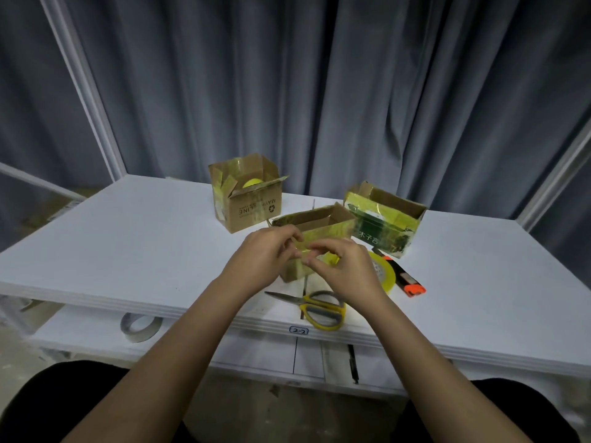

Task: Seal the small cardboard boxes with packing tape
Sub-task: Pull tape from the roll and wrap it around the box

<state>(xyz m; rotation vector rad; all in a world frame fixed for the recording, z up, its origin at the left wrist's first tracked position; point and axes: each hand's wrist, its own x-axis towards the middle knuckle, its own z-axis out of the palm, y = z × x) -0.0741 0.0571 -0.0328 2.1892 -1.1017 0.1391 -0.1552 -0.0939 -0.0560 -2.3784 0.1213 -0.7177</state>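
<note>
Centre of frame: both hands met at the near box (315,233), open-topped, on the white table (128,251). Left hand (265,260) and right hand (347,271) each pinched a strip of yellowish tape (303,247) against its front. Tape roll (383,273) sat just right of the right hand, scissors (316,306) below. Two more open boxes: brown box (248,195) behind, green box (383,225) at right.
</note>
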